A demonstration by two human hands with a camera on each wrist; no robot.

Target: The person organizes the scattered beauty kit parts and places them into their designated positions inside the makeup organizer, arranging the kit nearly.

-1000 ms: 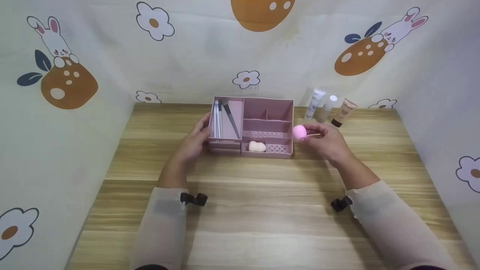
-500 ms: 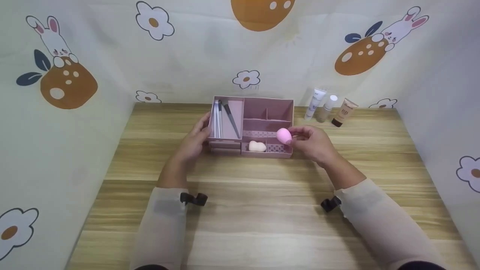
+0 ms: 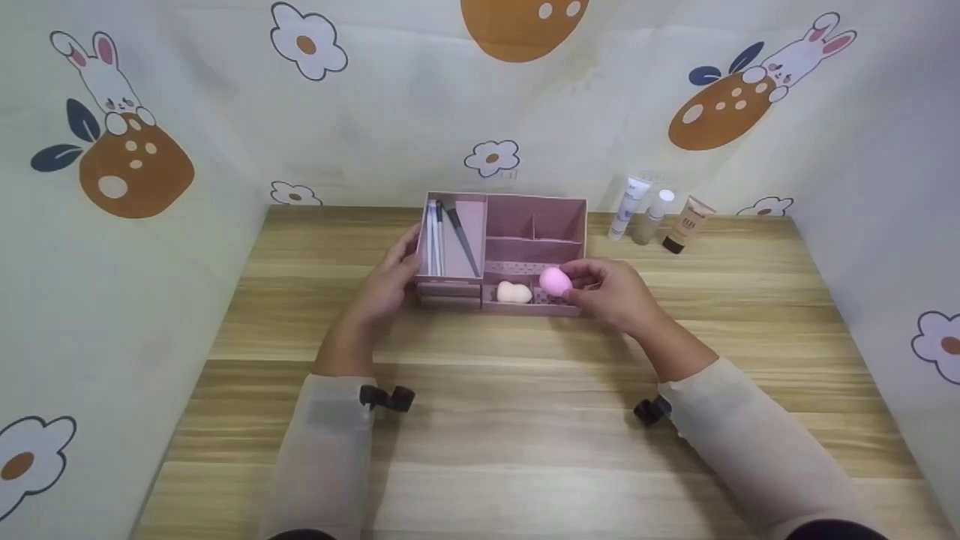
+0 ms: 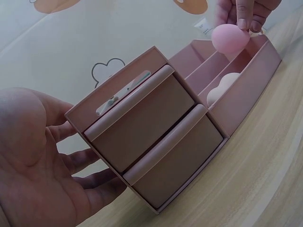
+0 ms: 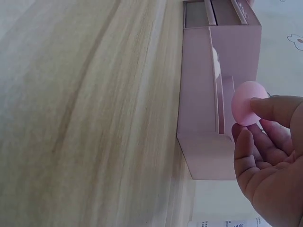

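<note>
A pink makeup organizer (image 3: 536, 309) stands at the back of the wooden table. My right hand (image 3: 616, 294) pinches an egg-shaped pink makeup sponge (image 3: 555, 282) between thumb and fingers, over the front right compartment. In the right wrist view the thumb presses on the pink sponge (image 5: 248, 101), which is above the organizer's front wall (image 5: 199, 85). A cream makeup sponge (image 3: 514, 292) lies in the compartment just left of it. Against the organizer's left side rests my left hand (image 3: 388, 285); the left wrist view shows its fingers (image 4: 102, 194) extended along that wall.
Several makeup brushes (image 3: 436, 240) lie in the organizer's top left tray, above two drawers (image 4: 175, 156). Right of the organizer stand a white tube (image 3: 630, 206), a white-capped bottle (image 3: 654, 217) and a beige tube (image 3: 688, 225). A patterned cloth (image 3: 390, 97) rises behind the table.
My right hand has carried the pink sponge leftward and slightly nearer, from beside the organizer to over its front right compartment. The left hand has stayed at the organizer's side.
</note>
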